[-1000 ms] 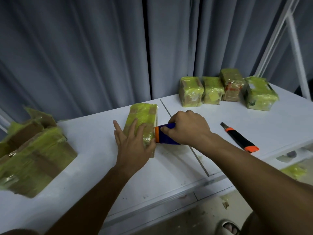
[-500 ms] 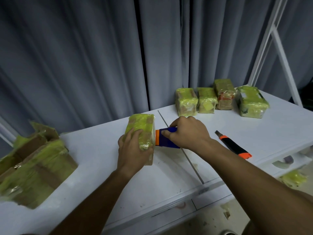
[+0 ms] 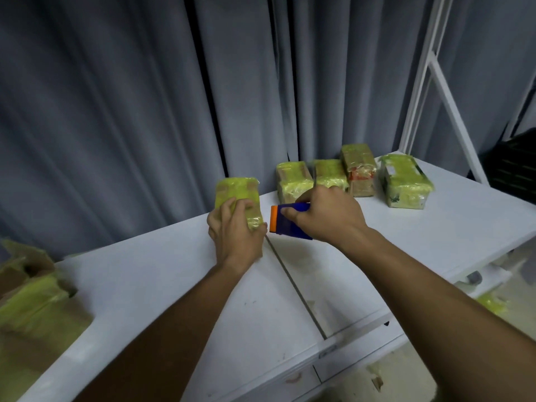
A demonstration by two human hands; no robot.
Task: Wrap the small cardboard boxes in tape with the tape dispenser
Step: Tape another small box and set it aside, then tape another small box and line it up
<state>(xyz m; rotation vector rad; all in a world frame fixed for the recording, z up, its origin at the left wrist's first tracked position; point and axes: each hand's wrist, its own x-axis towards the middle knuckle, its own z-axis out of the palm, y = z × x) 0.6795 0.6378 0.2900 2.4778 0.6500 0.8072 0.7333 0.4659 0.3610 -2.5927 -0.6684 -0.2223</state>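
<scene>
White table (image 3: pixel 162 285) carries everything; a big taped carton (image 3: pixel 37 309) sits far to the L of the grip, at the table's L edge. Beyond the R hand, at the back by the grey curtain (image 3: pixel 116 111), stands a row of four finished boxes (image 3: pixel 352 177), all in yellow-green tape, well apart from the work.

Box in hand (image 3: pixel 236 198): small, already mostly covered in yellow-green tape, lying on the table w/ its long side running away from the person. L hand (image 3: pixel 235 230) lies on its near end, fingers curled over the top, thumb down the R side, gripping it to pin it down. R hand (image 3: pixel 324 216) is wrapped round the blue tape dispenser (image 3: pixel 290 221), thumb & fingers pinching its body; the orange mouth faces the box, just beside the L thumb, a small gap between. Can't tell if a strip bridges that gap.

Step, as I judge it: another pass of tape on this box, mid-wrap. Next prob needs the dispenser mouth pressed onto the box's R side, then pulled over while the L hand keeps it from sliding or turns it.
</scene>
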